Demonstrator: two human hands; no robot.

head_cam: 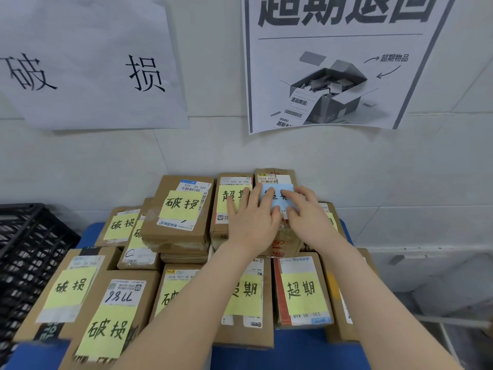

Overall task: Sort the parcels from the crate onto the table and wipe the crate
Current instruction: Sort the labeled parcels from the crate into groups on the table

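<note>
Your left hand and right hand both lie flat, fingers loosely straight, on the parcel with the blue note at the back of the blue table, right of the black crate.

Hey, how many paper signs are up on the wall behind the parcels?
2. A handwritten white sheet hangs at upper left, and a printed poster with a bold black heading hangs at upper right. More could lie outside the frame.
</note>
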